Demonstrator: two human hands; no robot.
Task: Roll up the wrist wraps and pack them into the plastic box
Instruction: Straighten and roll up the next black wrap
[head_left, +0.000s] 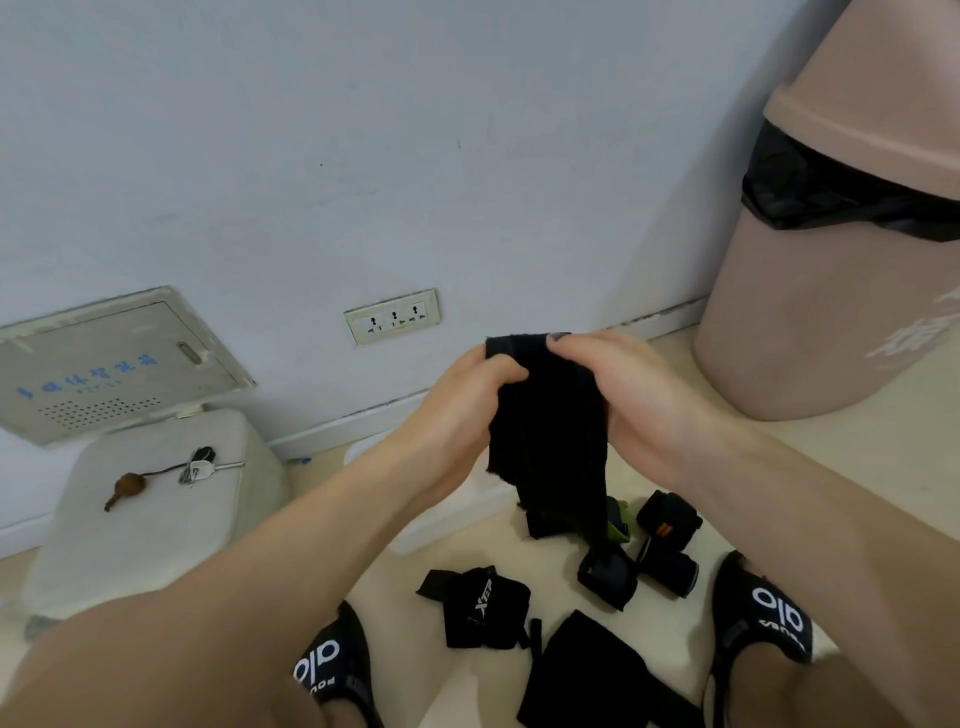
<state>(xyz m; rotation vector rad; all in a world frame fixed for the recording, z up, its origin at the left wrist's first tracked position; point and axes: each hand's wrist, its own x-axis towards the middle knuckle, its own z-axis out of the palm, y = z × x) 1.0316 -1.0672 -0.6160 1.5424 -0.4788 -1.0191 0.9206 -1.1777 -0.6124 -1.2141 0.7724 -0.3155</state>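
Observation:
A long black wrist wrap (548, 426) hangs unrolled in front of me, its lower end reaching down to the floor. My left hand (467, 395) grips its left edge near the top. My right hand (623, 384) pinches the top right corner, with the fingers curled over the fabric. On the floor between my feet lie several more black wraps: a loose one with white lettering (483, 605), a flat one (582, 670), and three rolled ones (667, 512) (608, 577) (670, 571). A clear plastic box (447, 514) lies on the floor behind my arms, mostly hidden.
A pink bin (831, 291) with a black liner stands at the right by the wall. A white stool (150, 509) at the left carries keys (200, 465). A wall socket (392, 314) and a panel (114, 364) are on the wall. My slippered feet (758, 613) flank the wraps.

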